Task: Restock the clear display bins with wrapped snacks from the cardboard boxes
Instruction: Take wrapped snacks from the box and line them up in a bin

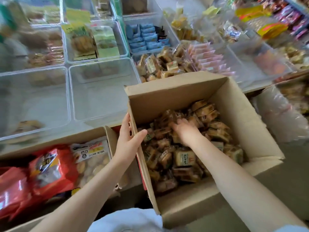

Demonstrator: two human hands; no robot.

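An open cardboard box [247, 124] stands in front of me, filled with small brown wrapped snacks [184, 158]. My left hand [128, 139] grips the box's left wall, thumb inside and fingers outside. My right hand [184, 131] is down among the snacks with its fingers dug into the pile; what they hold is hidden. Just beyond the box, a clear bin [138, 71] holds the same brown wrapped snacks [160, 64]. An almost bare clear bin [100, 94] sits to the left of the box.
A second cardboard box [110, 136] at lower left holds red snack bags [50, 168] and a clear cookie bag [92, 158]. Further clear bins carry blue packets [145, 37], pink packets [207, 59] and green-labelled packs [93, 41]. A plastic-lined box [284, 114] stands at right.
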